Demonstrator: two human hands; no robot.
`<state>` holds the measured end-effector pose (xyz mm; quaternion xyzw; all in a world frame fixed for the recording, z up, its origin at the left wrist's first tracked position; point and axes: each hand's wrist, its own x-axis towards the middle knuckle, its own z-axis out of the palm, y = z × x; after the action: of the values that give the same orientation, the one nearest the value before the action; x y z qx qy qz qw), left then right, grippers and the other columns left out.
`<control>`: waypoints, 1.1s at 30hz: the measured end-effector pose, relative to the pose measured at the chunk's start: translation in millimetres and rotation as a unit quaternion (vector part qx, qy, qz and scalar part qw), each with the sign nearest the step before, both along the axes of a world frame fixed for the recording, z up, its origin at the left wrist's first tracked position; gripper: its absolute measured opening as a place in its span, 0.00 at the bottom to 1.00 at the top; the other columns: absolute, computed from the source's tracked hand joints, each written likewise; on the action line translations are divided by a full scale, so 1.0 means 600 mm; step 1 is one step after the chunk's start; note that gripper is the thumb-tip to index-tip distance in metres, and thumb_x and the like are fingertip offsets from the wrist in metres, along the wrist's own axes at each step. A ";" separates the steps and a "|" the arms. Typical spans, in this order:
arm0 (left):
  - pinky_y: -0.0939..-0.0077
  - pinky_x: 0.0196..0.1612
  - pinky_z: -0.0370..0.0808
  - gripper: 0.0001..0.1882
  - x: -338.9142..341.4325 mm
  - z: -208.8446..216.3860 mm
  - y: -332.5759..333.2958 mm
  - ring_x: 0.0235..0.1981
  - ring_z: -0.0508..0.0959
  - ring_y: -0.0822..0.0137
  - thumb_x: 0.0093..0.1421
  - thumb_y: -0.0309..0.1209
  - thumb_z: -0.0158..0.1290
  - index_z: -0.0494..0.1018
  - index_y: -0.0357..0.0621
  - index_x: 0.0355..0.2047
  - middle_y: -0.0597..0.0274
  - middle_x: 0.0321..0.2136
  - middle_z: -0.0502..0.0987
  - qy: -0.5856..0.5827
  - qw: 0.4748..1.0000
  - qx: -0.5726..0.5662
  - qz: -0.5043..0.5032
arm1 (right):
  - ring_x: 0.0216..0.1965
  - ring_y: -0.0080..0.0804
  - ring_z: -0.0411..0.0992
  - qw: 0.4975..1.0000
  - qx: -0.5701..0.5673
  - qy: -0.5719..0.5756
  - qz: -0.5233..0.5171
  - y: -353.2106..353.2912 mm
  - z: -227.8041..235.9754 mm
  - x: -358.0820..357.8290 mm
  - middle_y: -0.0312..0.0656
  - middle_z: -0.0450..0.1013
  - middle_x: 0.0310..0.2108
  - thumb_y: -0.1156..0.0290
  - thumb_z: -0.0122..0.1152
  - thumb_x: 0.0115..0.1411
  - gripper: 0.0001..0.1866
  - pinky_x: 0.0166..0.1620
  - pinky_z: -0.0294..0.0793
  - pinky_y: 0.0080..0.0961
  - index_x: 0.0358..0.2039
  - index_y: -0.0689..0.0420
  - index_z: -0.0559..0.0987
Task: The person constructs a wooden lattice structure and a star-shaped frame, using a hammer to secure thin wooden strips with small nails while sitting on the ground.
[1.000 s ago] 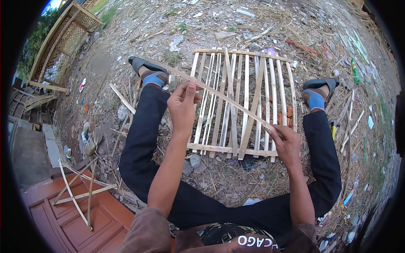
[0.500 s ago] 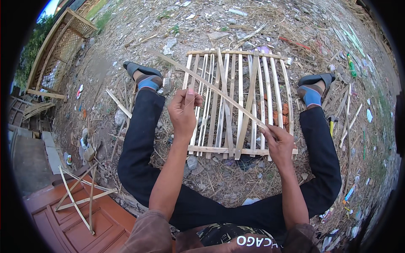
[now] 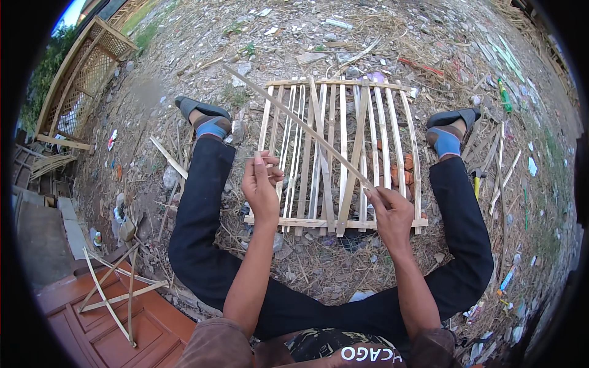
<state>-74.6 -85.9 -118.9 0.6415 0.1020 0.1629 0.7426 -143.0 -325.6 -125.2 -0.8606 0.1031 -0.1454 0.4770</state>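
My right hand (image 3: 392, 211) pinches the near end of a long, thin wooden strip (image 3: 297, 119). The strip slants up to the far left, above a frame of pale slats (image 3: 397, 129) lying on the ground between my legs. Crossbars join the slats at the far and near ends, and a few loose strips lie slanted over them. Over the frame's left side, apart from the strip, is my left hand (image 3: 262, 184). Its thumb and fingers are closed together; whatever they pinch is too small to make out.
A yellow-handled hammer (image 3: 477, 183) lies beside my right leg, near loose wooden strips (image 3: 507, 179). More strips rest on a reddish-brown panelled door (image 3: 98, 328) at lower left. A lattice panel (image 3: 80, 86) leans at the far left. A green bottle (image 3: 504, 97) lies far right among rubble.
My left hand has moved lower, toward me. The right hand and its strip have shifted slightly left and nearer. The slat frame sits a little differently, its near crossbar now sticking out further left.
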 end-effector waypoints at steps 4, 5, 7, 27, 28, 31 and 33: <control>0.80 0.32 0.76 0.25 -0.002 0.011 -0.013 0.31 0.76 0.75 0.69 0.47 0.48 0.67 0.39 0.56 0.60 0.40 0.76 0.004 0.998 0.004 -0.063 | 0.25 0.34 0.75 0.999 -0.026 -0.012 0.028 0.032 0.007 -0.011 0.46 0.77 0.25 0.70 0.69 0.55 0.10 0.30 0.72 0.29 0.36 0.61 0.84; 0.81 0.31 0.75 0.26 0.000 0.010 -0.020 0.32 0.76 0.76 0.68 0.47 0.50 0.66 0.40 0.57 0.60 0.41 0.76 -0.006 0.997 -0.012 -0.071 | 0.25 0.35 0.75 0.999 -0.033 -0.014 0.031 0.040 0.009 -0.012 0.46 0.77 0.25 0.70 0.69 0.55 0.09 0.29 0.72 0.29 0.35 0.61 0.84; 0.83 0.28 0.74 0.24 0.004 0.011 -0.023 0.29 0.76 0.77 0.66 0.46 0.53 0.69 0.39 0.52 0.62 0.36 0.76 -0.017 0.998 -0.015 -0.055 | 0.24 0.38 0.74 0.997 -0.055 -0.023 0.042 0.054 0.008 -0.011 0.45 0.75 0.23 0.70 0.69 0.55 0.09 0.28 0.71 0.31 0.34 0.61 0.84; 0.85 0.18 0.59 0.18 -0.016 -0.032 0.028 0.15 0.63 0.81 0.70 0.40 0.49 0.69 0.41 0.26 0.71 0.17 0.65 0.008 0.998 0.026 0.058 | 0.26 0.30 0.76 0.999 0.027 0.011 -0.021 0.044 0.009 0.009 0.47 0.78 0.26 0.69 0.68 0.57 0.12 0.30 0.72 0.26 0.37 0.64 0.83; 0.85 0.17 0.59 0.17 -0.005 -0.031 0.051 0.15 0.62 0.81 0.70 0.39 0.49 0.69 0.42 0.27 0.71 0.16 0.65 0.008 0.996 0.012 0.091 | 0.26 0.30 0.76 0.999 0.027 0.018 -0.023 0.037 0.011 0.007 0.47 0.78 0.27 0.69 0.68 0.57 0.12 0.30 0.72 0.26 0.37 0.64 0.83; 0.83 0.19 0.63 0.13 0.033 -0.037 0.164 0.16 0.66 0.78 0.69 0.37 0.50 0.72 0.37 0.37 0.69 0.18 0.68 0.061 0.987 0.041 0.143 | 0.26 0.30 0.77 0.999 0.015 0.027 -0.008 0.027 0.011 0.002 0.47 0.79 0.27 0.69 0.68 0.57 0.12 0.30 0.73 0.26 0.37 0.63 0.83; 0.80 0.24 0.69 0.22 0.061 -0.025 0.198 0.20 0.70 0.74 0.66 0.38 0.54 0.68 0.31 0.52 0.64 0.22 0.73 0.087 0.950 0.284 0.091 | 0.26 0.30 0.77 1.000 0.009 0.021 0.007 0.027 0.010 -0.003 0.47 0.79 0.27 0.69 0.68 0.57 0.11 0.31 0.73 0.26 0.37 0.63 0.84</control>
<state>-37.7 32.8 -133.8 0.8259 0.1738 0.1952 0.4996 -144.6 -309.7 -119.2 -0.8600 0.1083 -0.1232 0.4832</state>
